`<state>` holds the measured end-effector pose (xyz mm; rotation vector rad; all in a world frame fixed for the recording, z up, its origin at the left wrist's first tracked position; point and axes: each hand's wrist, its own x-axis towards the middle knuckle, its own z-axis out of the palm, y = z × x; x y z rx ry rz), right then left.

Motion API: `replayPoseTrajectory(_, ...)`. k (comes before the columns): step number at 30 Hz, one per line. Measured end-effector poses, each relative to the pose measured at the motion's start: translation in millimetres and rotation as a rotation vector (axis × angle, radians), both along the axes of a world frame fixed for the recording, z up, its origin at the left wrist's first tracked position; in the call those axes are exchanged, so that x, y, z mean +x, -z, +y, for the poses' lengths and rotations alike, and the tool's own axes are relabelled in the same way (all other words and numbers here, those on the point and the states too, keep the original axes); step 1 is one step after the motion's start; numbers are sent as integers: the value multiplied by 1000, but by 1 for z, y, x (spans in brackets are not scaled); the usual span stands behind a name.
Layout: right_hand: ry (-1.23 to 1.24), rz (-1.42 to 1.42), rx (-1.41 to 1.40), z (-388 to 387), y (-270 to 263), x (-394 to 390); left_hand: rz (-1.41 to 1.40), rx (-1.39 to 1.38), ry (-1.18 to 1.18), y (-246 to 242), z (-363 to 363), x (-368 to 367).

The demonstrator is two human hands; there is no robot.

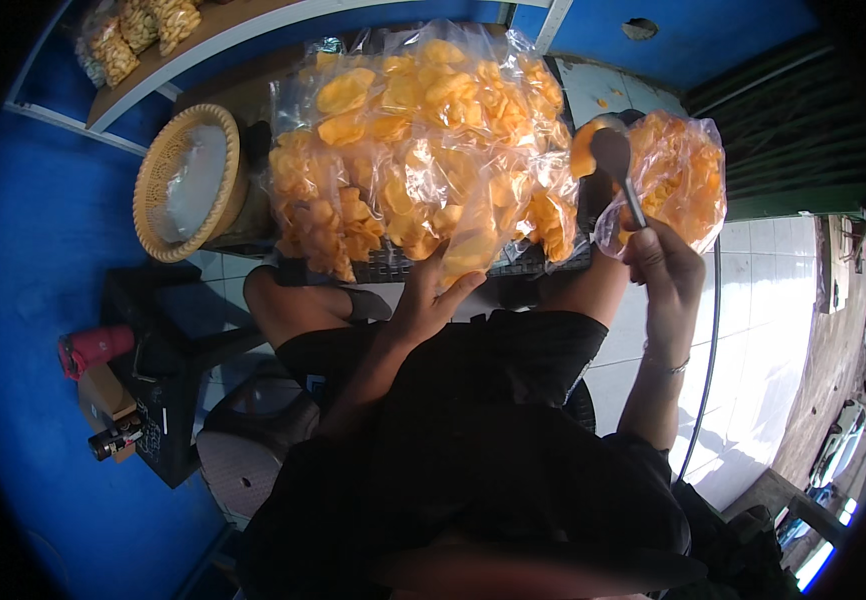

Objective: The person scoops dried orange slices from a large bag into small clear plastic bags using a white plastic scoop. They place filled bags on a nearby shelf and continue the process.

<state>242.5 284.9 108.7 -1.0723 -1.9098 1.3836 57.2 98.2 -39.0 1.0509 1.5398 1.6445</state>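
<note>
My left hand [433, 292] holds a clear plastic bag [474, 236] with some orange crisps low inside it. In my right hand [665, 262] is the handle of a spoon [614, 157], its dark bowl raised at the near left of a large open bag of crisps [677, 169]. A blurred orange crisp [583, 150] shows beside the spoon's bowl; I cannot tell whether it rests on it. Several filled clear bags of crisps [448, 97] lie heaped before me, just beyond my left hand.
A woven basket [234, 195] holding clear plastic sheets or bags [200, 180] stands left of the heap. Snack bags [140, 34] sit on a shelf [223, 30] at upper left. Lower left, a red tumbler [99, 349] and a jar [114, 439] are by a black stool [170, 397]. A cable [712, 352] hangs at right.
</note>
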Motion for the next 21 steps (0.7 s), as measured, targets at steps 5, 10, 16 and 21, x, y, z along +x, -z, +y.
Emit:
replayPoseTrajectory(5,-114,46,-45,-32,-2,-21,52,37,-41,-6,3,1)
replayPoseTrajectory(10,-173,-9,8,-43,13,-35,29,45,-72,-2,1,1)
replayPoseTrajectory(16,-236,-53,31,-45,3,-30,-40,-24,-16,6,-4,-8)
replayPoseTrajectory(21,-202,-47,-78,-37,-15,-17,-91,34,-4,4,-2,-9)
